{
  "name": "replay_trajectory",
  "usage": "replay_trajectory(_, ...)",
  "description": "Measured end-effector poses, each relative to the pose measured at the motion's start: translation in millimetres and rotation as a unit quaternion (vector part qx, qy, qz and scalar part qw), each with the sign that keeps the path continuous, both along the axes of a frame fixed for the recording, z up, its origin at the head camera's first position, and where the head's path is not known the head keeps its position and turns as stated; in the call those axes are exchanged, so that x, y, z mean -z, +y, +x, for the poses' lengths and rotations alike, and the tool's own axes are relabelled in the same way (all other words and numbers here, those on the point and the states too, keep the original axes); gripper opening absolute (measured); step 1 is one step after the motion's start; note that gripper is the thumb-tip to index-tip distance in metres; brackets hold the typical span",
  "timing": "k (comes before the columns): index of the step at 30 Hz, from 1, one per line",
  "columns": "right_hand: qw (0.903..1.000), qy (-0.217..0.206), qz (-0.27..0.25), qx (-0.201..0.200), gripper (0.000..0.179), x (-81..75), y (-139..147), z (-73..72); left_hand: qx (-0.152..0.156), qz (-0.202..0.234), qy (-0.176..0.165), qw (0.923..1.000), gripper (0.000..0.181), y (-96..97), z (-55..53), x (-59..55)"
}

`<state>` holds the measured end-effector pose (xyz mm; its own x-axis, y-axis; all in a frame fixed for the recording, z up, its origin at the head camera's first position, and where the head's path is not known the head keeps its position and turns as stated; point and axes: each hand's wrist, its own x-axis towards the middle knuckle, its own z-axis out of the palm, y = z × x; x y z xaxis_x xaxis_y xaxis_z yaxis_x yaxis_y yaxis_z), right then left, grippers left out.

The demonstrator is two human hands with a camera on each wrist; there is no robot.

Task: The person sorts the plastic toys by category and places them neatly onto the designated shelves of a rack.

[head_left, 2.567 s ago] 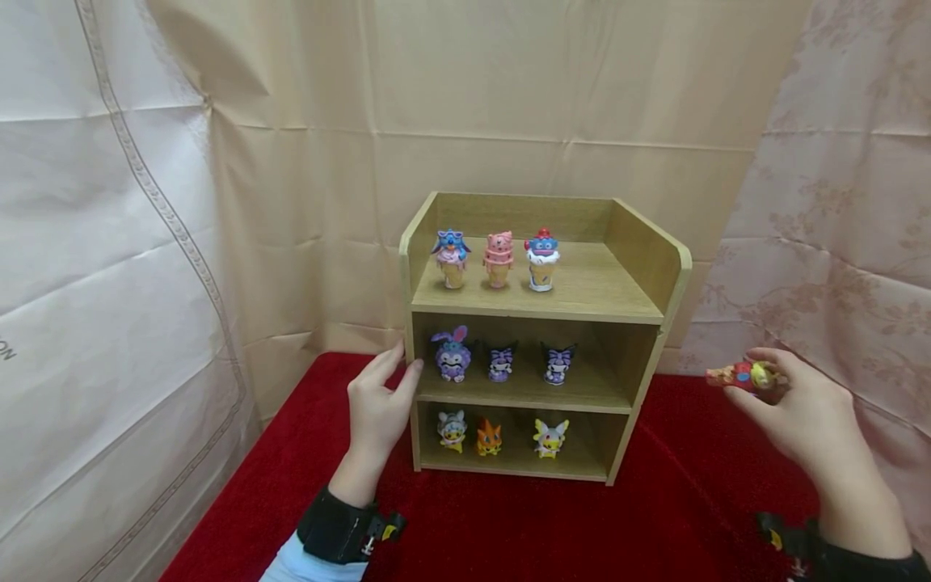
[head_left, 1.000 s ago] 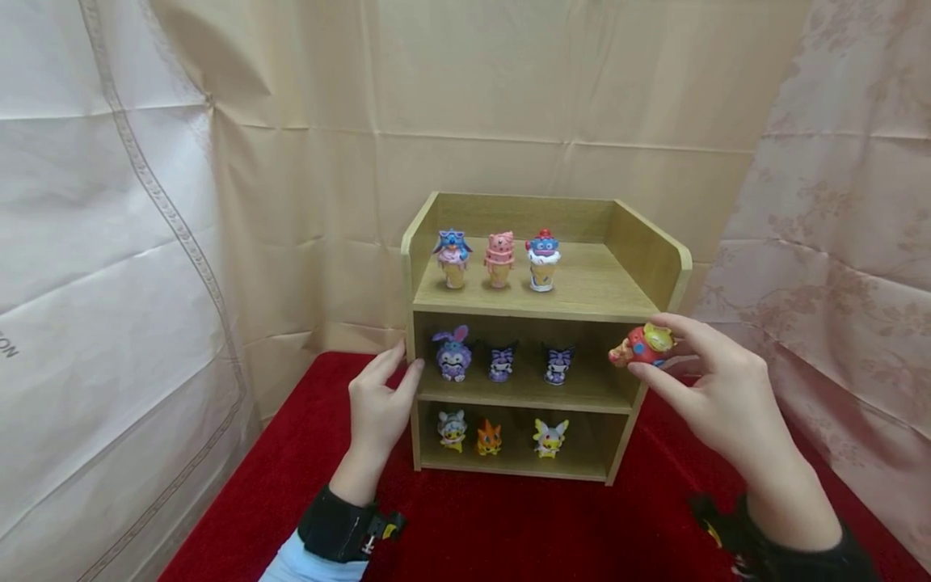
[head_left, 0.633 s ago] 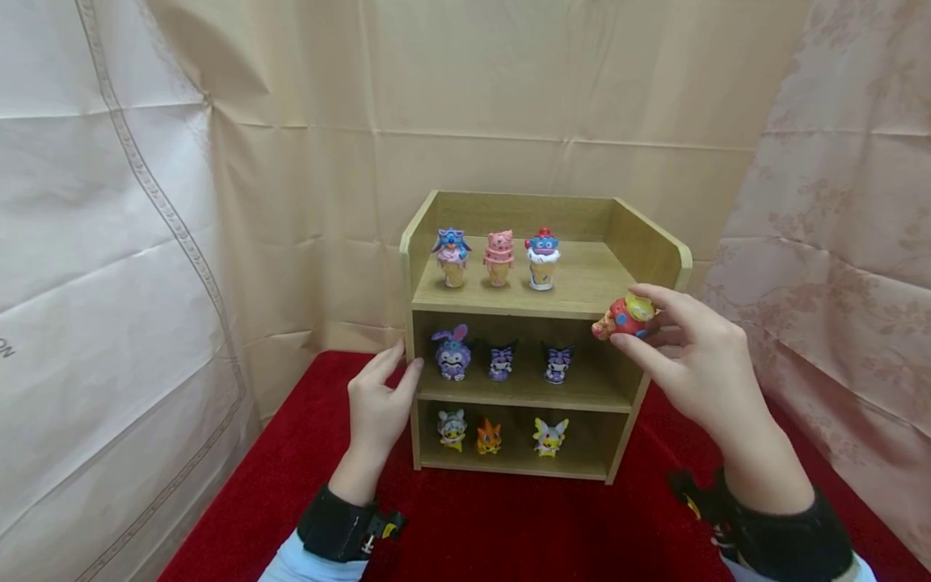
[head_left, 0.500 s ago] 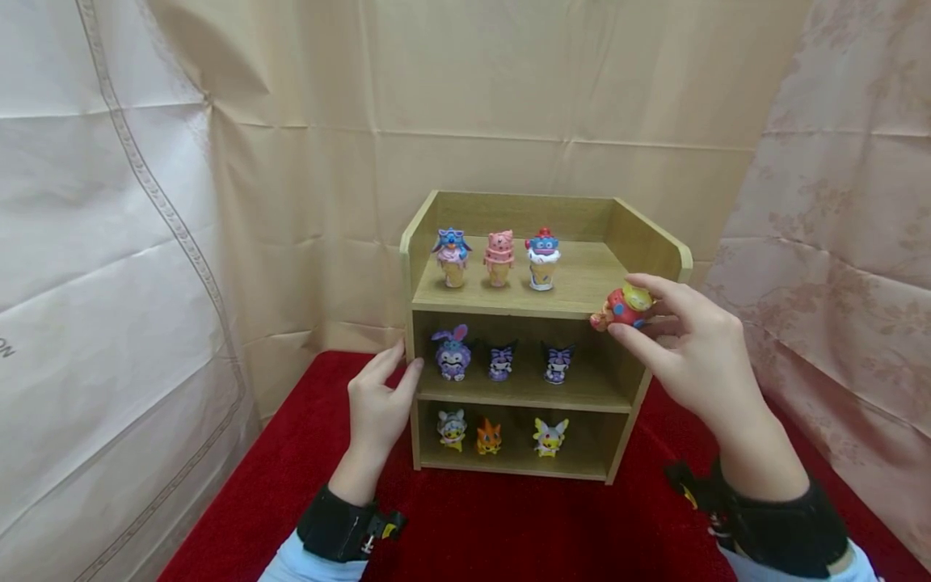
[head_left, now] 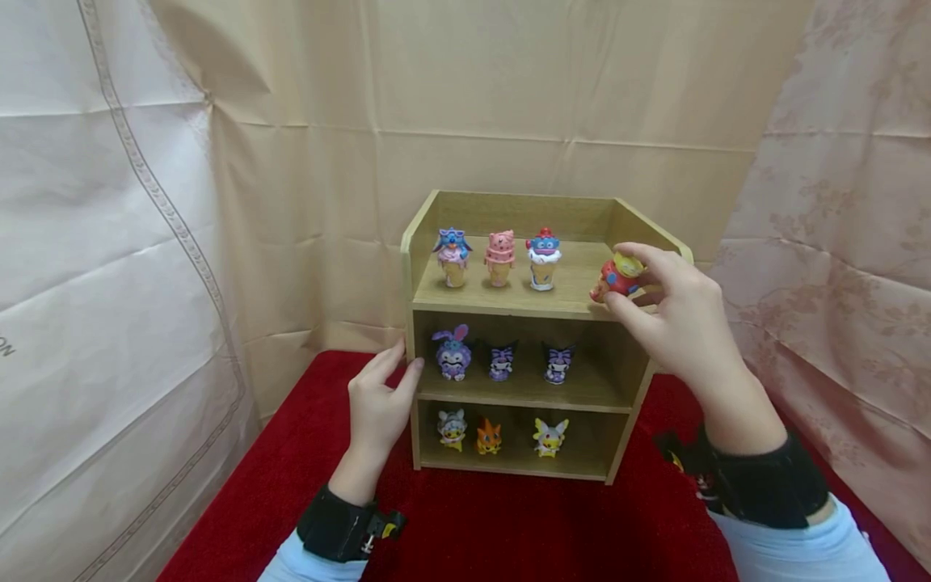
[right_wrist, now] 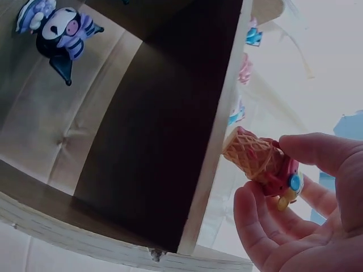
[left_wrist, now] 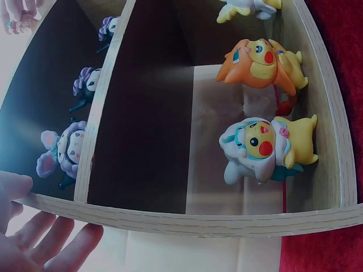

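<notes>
My right hand (head_left: pixel 687 311) pinches a red and yellow ice-cream-cone figurine (head_left: pixel 620 276) between thumb and fingers. The figurine is tilted, its waffle cone (right_wrist: pixel 249 152) pointing toward the front edge of the top shelf, right of three cone figurines. These are a blue one in a pink cone (head_left: pixel 452 257), a pink one (head_left: pixel 499 259) and a blue one with a red top (head_left: pixel 542 259). My left hand (head_left: pixel 381 404) grips the left side panel of the wooden display shelf (head_left: pixel 538 398), the thumb (left_wrist: pixel 16 186) at its front edge and fingers along the outside.
Three purple figurines (head_left: pixel 501 364) stand in the middle compartment. Below are a grey-hooded yellow figurine (head_left: pixel 452 429), an orange one (head_left: pixel 489 437) and a white-eared yellow one (head_left: pixel 549 437). Red cloth (head_left: pixel 509 533) covers the table; fabric curtains (head_left: pixel 305 202) surround it.
My right hand has carried the cone figurine from the far right leftward, then up to the top shelf's front edge. The left hand stays at the side panel.
</notes>
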<state>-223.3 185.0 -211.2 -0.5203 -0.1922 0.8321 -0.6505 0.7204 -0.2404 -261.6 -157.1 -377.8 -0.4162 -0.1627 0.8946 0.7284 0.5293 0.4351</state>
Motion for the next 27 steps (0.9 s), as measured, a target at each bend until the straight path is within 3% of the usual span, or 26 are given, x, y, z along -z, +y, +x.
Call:
replay_trajectory(19,0.9933,-0.087,0.043,0.062,0.048,-13.3,-9,-29.0,-0.004,-0.002,0.002,1.0000,0.041,0.0,-0.1,-0.2)
replay_trajectory(27,0.9877,-0.133,0.047,0.067,0.052,-16.0,-12,-38.9,-0.003,0.000,-0.006,1.0000,0.041,-0.4,1.2,-1.1)
